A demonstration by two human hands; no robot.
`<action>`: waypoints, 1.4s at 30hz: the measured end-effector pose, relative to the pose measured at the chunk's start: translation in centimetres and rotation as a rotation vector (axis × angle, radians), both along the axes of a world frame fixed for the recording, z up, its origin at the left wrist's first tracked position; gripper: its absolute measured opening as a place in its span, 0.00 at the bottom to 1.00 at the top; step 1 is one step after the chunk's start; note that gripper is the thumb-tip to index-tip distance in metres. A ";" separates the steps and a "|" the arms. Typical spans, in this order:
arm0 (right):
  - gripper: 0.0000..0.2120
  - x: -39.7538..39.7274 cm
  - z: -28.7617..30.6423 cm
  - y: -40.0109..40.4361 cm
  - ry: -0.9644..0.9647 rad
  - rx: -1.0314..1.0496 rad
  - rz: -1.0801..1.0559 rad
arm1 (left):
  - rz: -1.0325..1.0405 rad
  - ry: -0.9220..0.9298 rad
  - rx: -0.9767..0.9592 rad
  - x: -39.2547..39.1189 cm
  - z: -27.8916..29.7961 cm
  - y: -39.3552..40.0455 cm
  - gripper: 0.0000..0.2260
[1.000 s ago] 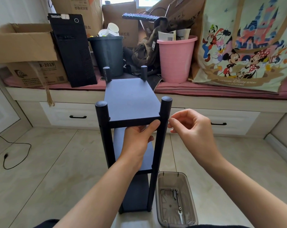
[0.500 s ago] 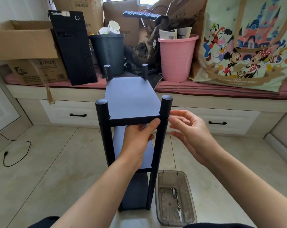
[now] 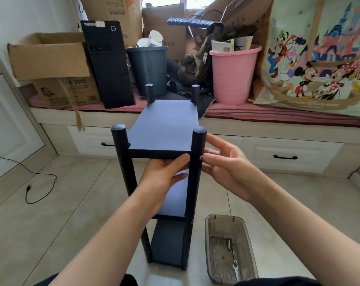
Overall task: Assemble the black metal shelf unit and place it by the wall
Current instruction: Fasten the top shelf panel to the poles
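The black metal shelf unit stands upright on the tiled floor in front of me, with three shelves between four round posts. My left hand grips the front edge of the top shelf, thumb on the edge and fingers underneath. My right hand is against the front right post at top-shelf height. Its fingers are fairly straight, its thumb touches the post higher up, and a fingertip sits at a small dark spot on the post's side. I cannot tell whether that spot is a screw or a hole.
A brown translucent plastic tray holding screws and a small wrench sits on the floor right of the shelf's foot. Behind is a window bench with drawers, loaded with boxes, a computer tower, a dark bin, a pink bin and a large printed bag. A black cable lies on the floor at left.
My right hand moved left from mid-air to the front right post, its pinched fingers spreading against it. My left hand kept its hold on the top shelf.
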State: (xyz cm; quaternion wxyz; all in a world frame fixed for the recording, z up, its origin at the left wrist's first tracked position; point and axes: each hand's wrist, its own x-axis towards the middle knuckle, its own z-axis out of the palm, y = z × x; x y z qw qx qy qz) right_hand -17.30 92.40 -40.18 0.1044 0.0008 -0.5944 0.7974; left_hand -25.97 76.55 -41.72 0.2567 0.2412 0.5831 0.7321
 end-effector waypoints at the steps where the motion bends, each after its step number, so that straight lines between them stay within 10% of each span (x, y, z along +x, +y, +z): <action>1: 0.30 -0.3 0.1 -0.4 -0.001 0.022 -0.014 | 0.035 0.001 -0.024 0.0 0.1 -0.5 0.12; 4: 0.30 -1.0 0.1 -1.4 -0.006 0.083 -0.053 | 0.179 0.113 -0.248 0.3 0.9 -2.4 0.05; 8: 0.29 -1.5 -0.1 -2.0 -0.013 0.110 -0.077 | 0.523 0.791 -0.607 0.5 1.9 -4.6 0.15; 13: 0.26 -1.7 -0.2 -2.4 -0.019 0.162 -0.087 | 0.602 1.225 -0.446 0.2 3.0 -4.6 0.17; 17: 0.24 -1.6 -0.3 -2.3 -0.012 0.128 -0.066 | 0.372 1.268 -0.604 -0.5 2.8 -3.5 0.29; 28: 0.28 -2.4 0.2 -2.8 -0.144 -0.150 -0.138 | 0.366 1.163 -0.482 -1.0 2.3 -2.8 0.20; 42: 0.12 -6.9 0.7 -3.8 -0.208 -0.333 -0.116 | 0.366 1.203 -0.512 -0.6 2.7 -3.0 0.19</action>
